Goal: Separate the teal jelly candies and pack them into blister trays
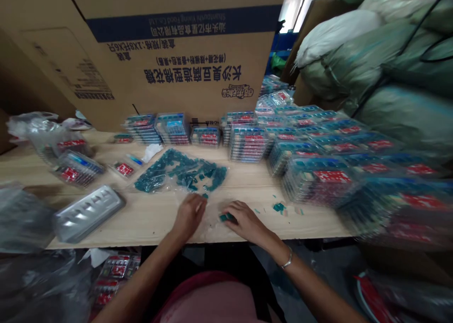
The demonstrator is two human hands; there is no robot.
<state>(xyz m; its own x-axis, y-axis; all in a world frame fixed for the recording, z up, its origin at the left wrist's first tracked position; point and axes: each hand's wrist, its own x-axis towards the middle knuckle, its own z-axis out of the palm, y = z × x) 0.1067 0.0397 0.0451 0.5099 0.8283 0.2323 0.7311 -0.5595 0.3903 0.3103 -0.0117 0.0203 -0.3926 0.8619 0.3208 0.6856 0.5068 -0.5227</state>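
A clear plastic bag (170,165) of small, flat, dark green pieces lies spread on the table. At its near edge, my left hand (191,215) has its fingers curled together; what they grip, if anything, is hidden. One green piece (205,196) shows just beyond the fingertips. My right hand (244,220) rests low over the table, to the right of the left one. Its fingers are closed around a few green pieces (226,216), which stick out at the fingertips. Further right, a small heap of loose green pieces (279,207) lies with some pale scraps.
Stacks of clear packs with red labels (318,179) fill the table's right side; more stacks (173,128) stand at the back before a large cardboard box (191,91). A silvery moulded tray (88,213) sits at left. Stuffed sacks (382,54) are piled at far right.
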